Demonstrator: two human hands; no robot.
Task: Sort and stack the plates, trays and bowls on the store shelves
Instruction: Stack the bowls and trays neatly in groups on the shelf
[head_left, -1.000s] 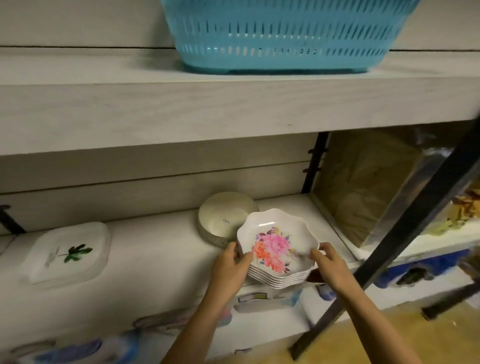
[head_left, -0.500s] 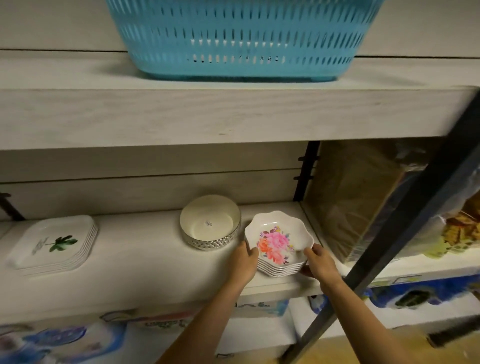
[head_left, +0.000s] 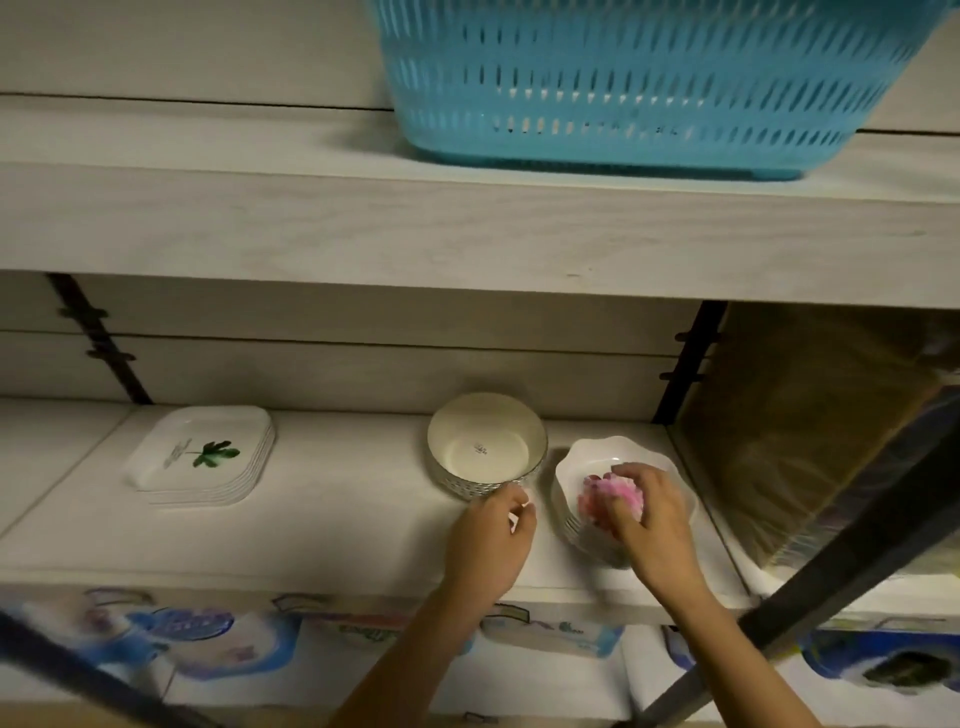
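Several scalloped floral plates (head_left: 587, 467) are sitting stacked on the middle shelf (head_left: 337, 519), just right of the round bowl (head_left: 485, 452). The right hand (head_left: 649, 514) is resting on the top plate, fingers spread and covering the flower. The left hand (head_left: 493, 540) is hovering loosely curled beside the bowl, holding nothing. Pressing off-centre could be tipping the stack toward the shelf edge. The stack's count is blurred.

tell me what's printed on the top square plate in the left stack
A green leaf sprig on the white square plate, seen from the head view.
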